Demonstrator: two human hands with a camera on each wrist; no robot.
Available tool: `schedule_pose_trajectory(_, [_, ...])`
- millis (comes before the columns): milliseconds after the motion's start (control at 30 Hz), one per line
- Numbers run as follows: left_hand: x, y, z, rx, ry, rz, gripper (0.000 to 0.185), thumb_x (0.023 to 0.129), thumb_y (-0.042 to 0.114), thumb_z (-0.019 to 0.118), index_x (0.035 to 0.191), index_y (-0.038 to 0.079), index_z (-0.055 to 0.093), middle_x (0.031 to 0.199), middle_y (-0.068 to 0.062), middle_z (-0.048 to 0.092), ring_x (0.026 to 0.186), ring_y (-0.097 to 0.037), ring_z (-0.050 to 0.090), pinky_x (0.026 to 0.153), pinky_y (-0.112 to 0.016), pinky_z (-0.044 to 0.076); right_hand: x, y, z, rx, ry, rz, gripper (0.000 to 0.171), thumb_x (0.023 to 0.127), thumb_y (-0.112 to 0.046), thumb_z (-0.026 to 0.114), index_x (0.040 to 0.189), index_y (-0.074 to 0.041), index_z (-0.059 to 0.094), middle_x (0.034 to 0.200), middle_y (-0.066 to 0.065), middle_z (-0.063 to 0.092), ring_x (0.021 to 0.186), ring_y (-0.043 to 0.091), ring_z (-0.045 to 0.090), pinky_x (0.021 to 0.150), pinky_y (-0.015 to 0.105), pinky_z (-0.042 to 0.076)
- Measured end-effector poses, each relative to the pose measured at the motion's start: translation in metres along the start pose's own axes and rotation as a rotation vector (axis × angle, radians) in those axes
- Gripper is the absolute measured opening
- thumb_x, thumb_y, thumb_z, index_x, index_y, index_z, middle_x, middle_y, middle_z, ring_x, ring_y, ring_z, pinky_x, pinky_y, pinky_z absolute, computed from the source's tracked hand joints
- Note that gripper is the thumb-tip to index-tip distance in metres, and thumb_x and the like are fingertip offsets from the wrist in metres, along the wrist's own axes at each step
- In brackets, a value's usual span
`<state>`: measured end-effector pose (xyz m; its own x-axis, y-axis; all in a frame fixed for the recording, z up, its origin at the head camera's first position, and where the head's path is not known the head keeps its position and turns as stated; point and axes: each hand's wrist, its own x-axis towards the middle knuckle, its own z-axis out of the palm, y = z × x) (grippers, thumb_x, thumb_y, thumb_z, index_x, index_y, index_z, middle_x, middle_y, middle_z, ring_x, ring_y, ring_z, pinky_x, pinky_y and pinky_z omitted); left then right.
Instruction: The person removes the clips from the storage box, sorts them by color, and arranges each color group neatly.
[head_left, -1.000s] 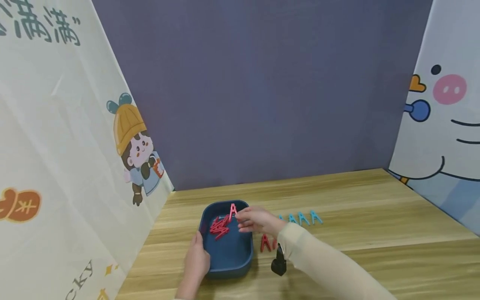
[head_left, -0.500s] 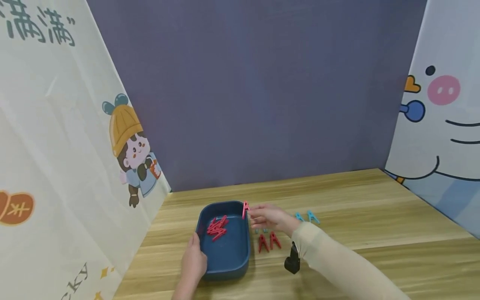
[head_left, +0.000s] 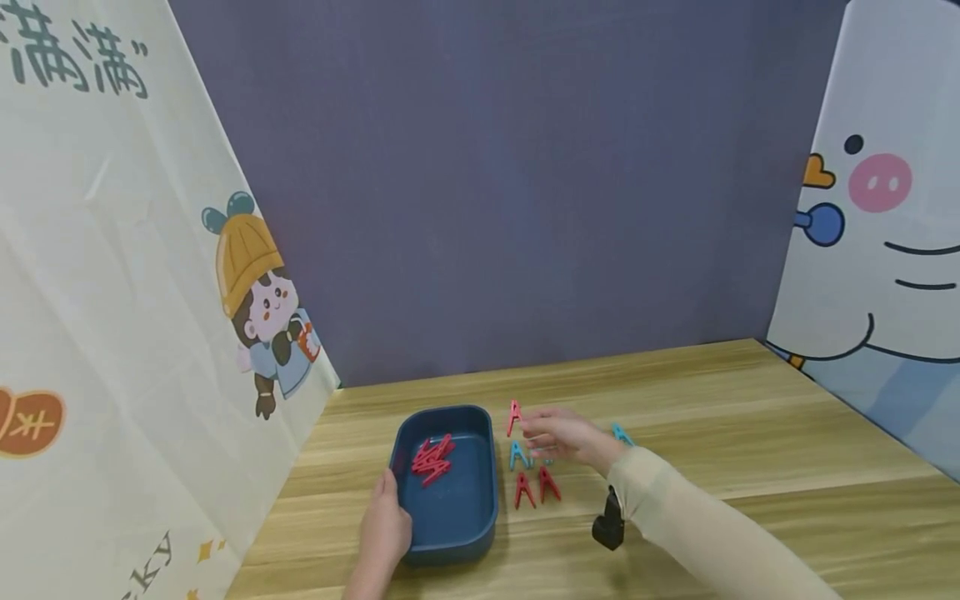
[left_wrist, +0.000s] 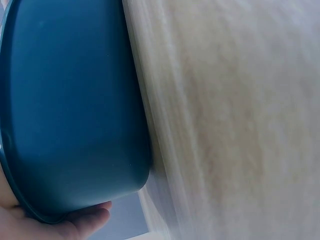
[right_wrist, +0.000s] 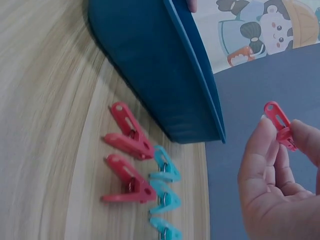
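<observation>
The head view looks forward and down from well back, taking in the worktop (head_left: 712,417), the backdrop and both arms. The left wrist view sits very close and low, tipped sideways, against the outer wall of the tray (left_wrist: 75,100), with blurred worktop beside it. The right wrist view, also tipped and near, faces the tray (right_wrist: 165,85) from its other side, over the clips (right_wrist: 132,165). All three views share the tray (head_left: 450,517); the head view also shows the clips (head_left: 536,487).
</observation>
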<state>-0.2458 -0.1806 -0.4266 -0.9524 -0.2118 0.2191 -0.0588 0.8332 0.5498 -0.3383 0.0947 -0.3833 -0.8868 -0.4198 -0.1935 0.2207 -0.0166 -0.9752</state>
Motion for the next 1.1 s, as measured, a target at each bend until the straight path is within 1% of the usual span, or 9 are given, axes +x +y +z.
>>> schedule_pose_trajectory(200, [-0.001,0.001,0.000,0.006,0.004,0.003,0.053,0.080,-0.011,0.043,0.130,-0.021,0.031,0.132,-0.035,0.035,0.119,-0.047,0.038,0.097,-0.054,0.034,-0.007,0.001,-0.010,-0.035,-0.004,0.008,0.049,0.092,-0.016,0.055,0.130,0.011,0.037,0.105,0.015,0.052,0.076,0.014,0.060,0.077,0.035,0.053])
schedule_pose_trajectory(367, [-0.001,0.000,0.000,0.012,0.003,0.006,0.052,0.080,-0.011,0.043,0.130,-0.022,0.031,0.132,-0.036,0.035,0.119,-0.046,0.039,0.097,-0.053,0.035,-0.010,0.004,-0.017,-0.038,-0.014,0.000,0.050,0.093,-0.015,0.053,0.131,0.012,0.034,0.102,0.015,0.053,0.073,0.014,0.059,0.074,0.034,0.053])
schedule_pose_trajectory(467, [-0.001,-0.001,0.000,0.010,0.010,0.012,0.052,0.080,-0.011,0.043,0.130,-0.021,0.032,0.132,-0.036,0.036,0.119,-0.046,0.039,0.097,-0.053,0.034,-0.011,0.008,-0.021,-0.040,-0.017,-0.011,0.044,0.092,-0.014,0.053,0.126,0.011,0.039,0.095,0.012,0.056,0.073,0.014,0.059,0.069,0.030,0.053])
schedule_pose_trajectory(600, [-0.002,-0.001,0.000,0.017,0.020,0.028,0.052,0.080,-0.010,0.044,0.129,-0.022,0.032,0.131,-0.036,0.037,0.118,-0.047,0.040,0.096,-0.054,0.035,-0.014,0.014,-0.028,-0.034,-0.026,-0.016,0.030,0.092,-0.013,0.053,0.113,0.008,0.046,0.088,0.008,0.057,0.071,0.013,0.059,0.065,0.027,0.053])
schedule_pose_trajectory(667, [-0.002,-0.002,0.000,0.025,0.025,0.037,0.052,0.079,-0.010,0.044,0.128,-0.022,0.033,0.129,-0.037,0.037,0.117,-0.047,0.041,0.095,-0.054,0.036,-0.015,0.018,-0.031,-0.030,-0.025,-0.014,0.027,0.092,-0.013,0.053,0.111,0.006,0.049,0.086,0.007,0.057,0.071,0.012,0.058,0.064,0.026,0.053])
schedule_pose_trajectory(800, [-0.002,-0.002,0.001,0.023,0.029,0.036,0.052,0.079,-0.011,0.044,0.128,-0.022,0.033,0.129,-0.037,0.038,0.116,-0.047,0.041,0.095,-0.053,0.037,-0.017,0.023,-0.037,-0.032,-0.011,-0.009,0.034,0.092,-0.015,0.054,0.116,0.009,0.049,0.086,0.006,0.058,0.071,0.011,0.059,0.066,0.027,0.054])
schedule_pose_trajectory(933, [-0.001,-0.001,0.001,0.010,0.025,0.018,0.052,0.080,-0.011,0.043,0.130,-0.021,0.032,0.131,-0.036,0.037,0.118,-0.046,0.040,0.097,-0.053,0.035,-0.020,0.026,-0.042,-0.041,0.000,-0.008,0.045,0.093,-0.017,0.054,0.125,0.013,0.041,0.092,0.008,0.059,0.074,0.012,0.060,0.070,0.029,0.054])
schedule_pose_trajectory(1000, [-0.001,-0.001,0.001,0.012,0.022,0.013,0.051,0.080,-0.011,0.043,0.130,-0.021,0.032,0.131,-0.035,0.036,0.118,-0.046,0.040,0.097,-0.053,0.035,-0.022,0.027,-0.044,-0.041,0.008,-0.004,0.048,0.092,-0.018,0.055,0.125,0.013,0.039,0.093,0.009,0.059,0.075,0.013,0.061,0.070,0.029,0.054])
schedule_pose_trajectory(1100, [0.000,0.000,0.001,0.017,0.015,0.006,0.051,0.081,-0.011,0.043,0.130,-0.021,0.033,0.131,-0.035,0.036,0.118,-0.046,0.039,0.097,-0.053,0.035,-0.025,0.029,-0.048,-0.032,0.010,0.005,0.044,0.091,-0.018,0.056,0.121,0.012,0.043,0.092,0.009,0.058,0.076,0.014,0.061,0.069,0.028,0.054])
